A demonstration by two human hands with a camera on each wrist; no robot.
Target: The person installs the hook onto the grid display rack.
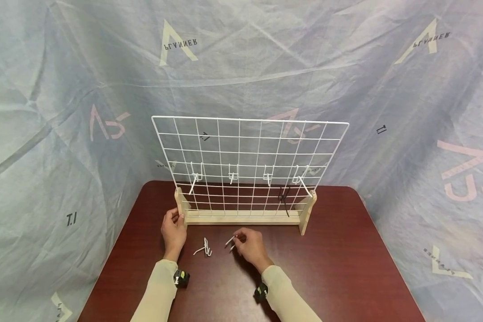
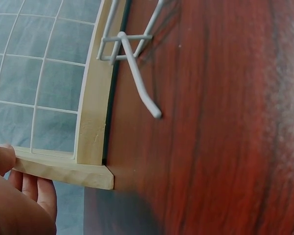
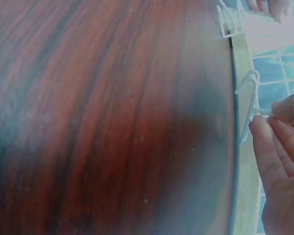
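Observation:
A white wire grid panel [image 1: 249, 119] stands in a light wooden base [image 1: 241, 220]. My left hand [image 1: 174, 232] grips the base's left end piece [image 2: 63, 172], thumb on one side and fingers on the other. Between thumb and fingertips, my right hand [image 1: 252, 246] pinches a white wire hook [image 3: 255, 90] just above the table, in front of the base. Another white wire hook [image 1: 205, 247] lies loose on the table between the hands; the left wrist view shows its bent prong [image 2: 139, 81] up close.
Several white hooks hang along the grid, including one at the left [image 1: 193, 183] and one at the right [image 1: 304, 185]. A black hook [image 1: 282, 198] shows low on the grid's right side. The reddish-brown table [image 1: 338, 264] is enclosed by grey printed sheeting [image 1: 241, 58].

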